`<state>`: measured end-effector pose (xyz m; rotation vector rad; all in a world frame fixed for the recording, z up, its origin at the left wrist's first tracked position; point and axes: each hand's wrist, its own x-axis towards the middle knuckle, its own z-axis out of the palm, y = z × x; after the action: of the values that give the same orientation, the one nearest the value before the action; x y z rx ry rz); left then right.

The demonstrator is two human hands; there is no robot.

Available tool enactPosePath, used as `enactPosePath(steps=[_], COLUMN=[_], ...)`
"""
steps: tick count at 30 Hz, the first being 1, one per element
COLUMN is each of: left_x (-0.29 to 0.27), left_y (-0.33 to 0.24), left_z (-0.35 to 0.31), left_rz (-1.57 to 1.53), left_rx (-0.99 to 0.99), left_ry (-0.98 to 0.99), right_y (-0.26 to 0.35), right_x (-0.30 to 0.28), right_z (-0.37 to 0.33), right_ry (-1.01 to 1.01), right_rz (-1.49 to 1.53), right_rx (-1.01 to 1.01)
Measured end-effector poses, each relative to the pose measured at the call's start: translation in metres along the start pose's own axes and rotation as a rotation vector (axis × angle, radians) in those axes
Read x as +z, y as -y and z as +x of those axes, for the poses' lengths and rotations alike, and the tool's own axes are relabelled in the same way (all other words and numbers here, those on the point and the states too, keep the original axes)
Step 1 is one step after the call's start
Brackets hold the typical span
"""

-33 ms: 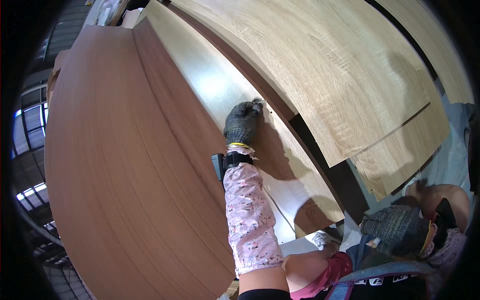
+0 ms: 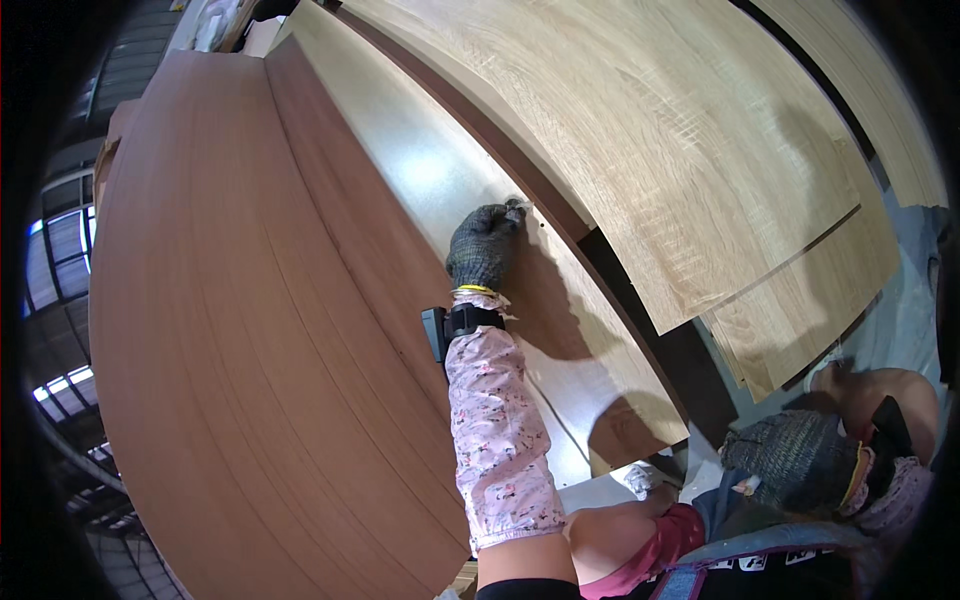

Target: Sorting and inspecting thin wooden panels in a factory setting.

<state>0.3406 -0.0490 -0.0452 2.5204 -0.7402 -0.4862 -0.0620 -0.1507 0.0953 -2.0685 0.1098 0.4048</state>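
My left hand (image 2: 483,247), in a dark grey knitted glove, rests on a pale, shiny board (image 2: 400,150) close to its right edge. Its fingers are pinched together, and a small whitish bit shows at the tips, too small to name. Small dark holes (image 2: 542,225) dot that edge beside the fingertips. At the lower right my right hand (image 2: 795,460), gloved the same way, is held over my lap with its fingers curled. A little whitish piece (image 2: 746,485) shows at its fingertips; what it is I cannot make out.
A wide reddish-brown panel (image 2: 220,300) lies along the left of the pale board. To the right are stacked light wood-grain boards (image 2: 680,130), with a dark gap (image 2: 615,270) between them and the pale board. Grey-blue sheeting (image 2: 910,270) covers the far right.
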Motion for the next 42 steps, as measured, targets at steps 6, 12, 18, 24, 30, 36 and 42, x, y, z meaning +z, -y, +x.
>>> enactPosePath(steps=[6, 12, 18, 24, 30, 36, 42], left_x=[-0.013, -0.020, -0.015, -0.014, -0.018, 0.011, 0.025], left_y=[-0.008, -0.018, -0.015, 0.002, -0.005, 0.024, 0.023], left_z=[0.009, 0.017, 0.016, 0.009, 0.004, 0.010, 0.004], left_rz=[0.114, 0.205, 0.035, -0.063, 0.141, 0.025, -0.068], left_rx=[-0.089, -0.116, -0.180, -0.193, -0.125, 0.122, 0.314], left_ry=[0.131, 0.186, 0.161, 0.202, 0.088, -0.194, -0.304], right_y=[-0.004, 0.006, 0.006, 0.000, -0.002, -0.001, -0.004], right_x=[0.002, -0.016, -0.016, -0.003, 0.007, 0.006, -0.003], right_z=[0.001, 0.007, 0.008, 0.004, 0.000, -0.004, 0.000], right_ry=[0.022, 0.027, 0.048, 0.026, 0.017, -0.001, 0.016], right_rz=[0.019, 0.066, 0.045, 0.023, -0.010, -0.023, -0.050], right_rx=[-0.007, -0.027, -0.031, -0.021, -0.035, -0.016, -0.006])
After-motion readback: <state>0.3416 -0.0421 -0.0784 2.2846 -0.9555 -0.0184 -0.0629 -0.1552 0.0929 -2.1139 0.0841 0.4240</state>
